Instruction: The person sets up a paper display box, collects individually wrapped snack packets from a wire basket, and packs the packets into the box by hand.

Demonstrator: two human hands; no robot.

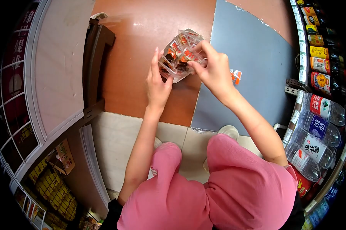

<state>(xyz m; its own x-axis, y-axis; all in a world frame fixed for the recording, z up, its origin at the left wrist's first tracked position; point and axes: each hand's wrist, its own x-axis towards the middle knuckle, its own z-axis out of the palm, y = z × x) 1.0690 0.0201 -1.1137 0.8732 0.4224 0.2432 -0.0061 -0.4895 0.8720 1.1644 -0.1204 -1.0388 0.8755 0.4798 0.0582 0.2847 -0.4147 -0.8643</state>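
A clear plastic container holds several small packets with red and dark colouring. My left hand is at its left and lower side, with the fingers along its wall and the thumb at the near edge. At the container's right side, my right hand has its thumb and index finger brought together on what looks like clear wrapping or a packet edge; exactly what is pinched is hard to make out. A small orange and white packet lies on the grey floor panel, just right of my right wrist.
Shelves at the right hold water bottles and labelled dark bottles. A brown frame and a pale panel stand at the left, above a wire rack. My knees are below the hands.
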